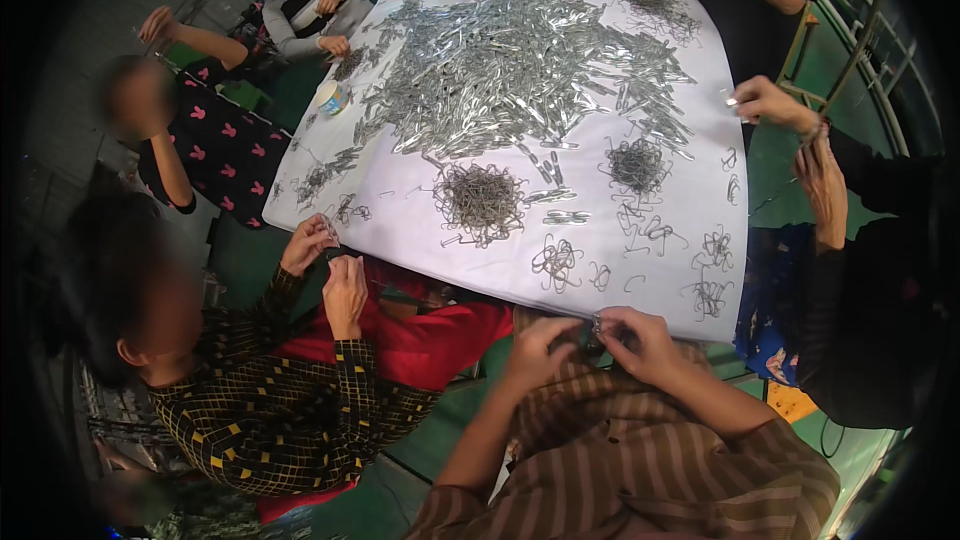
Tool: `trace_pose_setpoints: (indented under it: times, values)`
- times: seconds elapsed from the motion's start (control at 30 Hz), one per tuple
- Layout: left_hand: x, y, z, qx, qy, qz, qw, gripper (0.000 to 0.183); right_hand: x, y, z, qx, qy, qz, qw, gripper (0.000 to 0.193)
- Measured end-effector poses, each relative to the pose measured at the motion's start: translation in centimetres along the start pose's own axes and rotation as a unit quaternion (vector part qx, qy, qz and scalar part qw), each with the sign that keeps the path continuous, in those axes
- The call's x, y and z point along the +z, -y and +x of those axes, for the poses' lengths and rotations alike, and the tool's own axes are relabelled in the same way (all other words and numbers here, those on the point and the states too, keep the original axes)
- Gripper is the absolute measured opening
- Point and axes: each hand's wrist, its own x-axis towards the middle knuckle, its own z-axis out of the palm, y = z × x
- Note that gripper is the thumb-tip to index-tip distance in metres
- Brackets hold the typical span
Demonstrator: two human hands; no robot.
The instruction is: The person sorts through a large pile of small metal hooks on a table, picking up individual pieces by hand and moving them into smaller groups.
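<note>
My left hand and my right hand meet just off the near edge of a white-covered table. Between my right fingertips is a small shiny metal piece, too small to make out fully. My left fingers are curled close beside it, and whatever they pinch is hidden. Beyond my hands lie a few loose bent wire hooks and a dense heap of similar wire hooks. Several flat silvery metal strips rest between that heap and the table's right part.
A large mound of silvery strips covers the table's far middle. More wire hooks lie to the right. A paper cup stands at the left edge. Several people work around the table; one person's hand is near my left.
</note>
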Motion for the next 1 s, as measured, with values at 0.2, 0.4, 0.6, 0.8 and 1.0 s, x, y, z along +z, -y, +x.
trace_pose_setpoints:
  times: [0.2,0.4,0.6,0.8,1.0]
  values:
    - [-4.9,3.7,5.8,0.009,-0.165,0.222,0.961,0.008,0.2,0.0,-0.7,-0.025,0.001,-0.044,0.999,0.035]
    - [-7.2,7.3,9.0,0.003,-0.195,0.37,0.908,0.006,0.7,-0.8,-1.1,-0.045,-0.004,-0.02,0.999,0.033]
    - [-8.2,7.7,9.9,0.018,-0.126,0.39,0.912,0.003,0.9,-0.8,-1.0,-0.047,-0.007,-0.023,0.999,0.035]
    - [-9.1,8.7,9.4,-0.067,-0.135,0.118,0.981,0.005,0.8,-0.8,-0.8,-0.05,-0.012,-0.026,0.998,0.036]
    - [-9.3,8.2,9.1,-0.088,-0.144,0.122,0.978,0.006,0.7,-0.9,-0.7,-0.051,0.006,-0.029,0.998,0.038]
